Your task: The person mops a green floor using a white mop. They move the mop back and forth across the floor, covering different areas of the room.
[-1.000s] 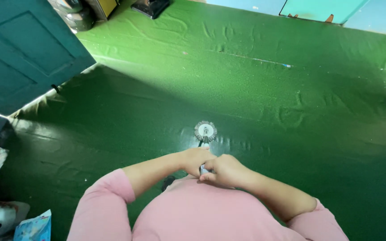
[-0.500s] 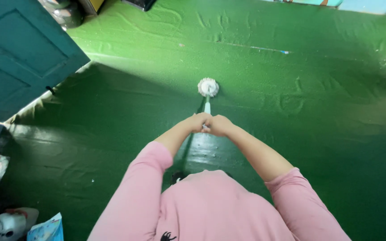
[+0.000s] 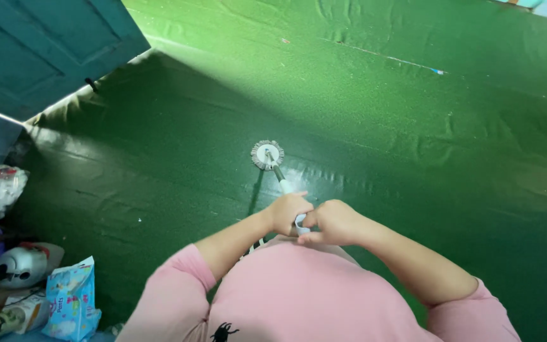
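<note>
1. Hands meet close to the chest: the left hand and the right hand both have their fingers curled tight around the upper end of a mop handle.
2. Handle slants away from the person down to a small round mop head, which rests flat on the green floor covering.
3. Floor covering looks wet and wrinkled, part in shadow.
4. Teal door stands at upper left.
5. Blue packet and other clutter lie at lower left, well apart from the mop.
</note>
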